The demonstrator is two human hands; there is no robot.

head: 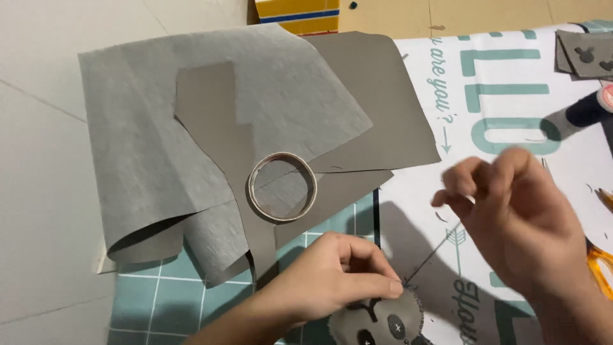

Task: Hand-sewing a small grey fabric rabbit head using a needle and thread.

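Felt face piece (pixel 378 321): round, grey, with a pinked edge, lying at the bottom of the view on the printed white mat (pixel 511 128), just beside the teal cutting mat (pixel 166 300).

Progress, as we are judging it: a dark Y-shaped mark and two dark button eyes are already showing on the piece, so we are treating the face as largely done. A dark thread (pixel 429 259) is running taut from its upper edge, so we are reckoning the sewing as unfinished, the thread neither tied off nor cut.

Left hand (pixel 325 281): we are pinching the upper rim of the face piece between thumb and fingertips, closed on it and holding it down.

Right hand (pixel 511 217): we are holding it raised above the printed mat, fingers curled shut and blurred. The thread is leading up toward it, so we are taking it to be gripping the thread end; a needle is not clear enough for us to tell.

Also present:
- large grey fabric sheet (pixel 147 128), folded over itself
- smooth brown-grey cut sheets (pixel 377 96) partly under it
- tape ring (pixel 282 186) resting on them
- orange scissor handle (pixel 600 265) at the right edge
- small grey cut-outs (pixel 584 54) at the top right
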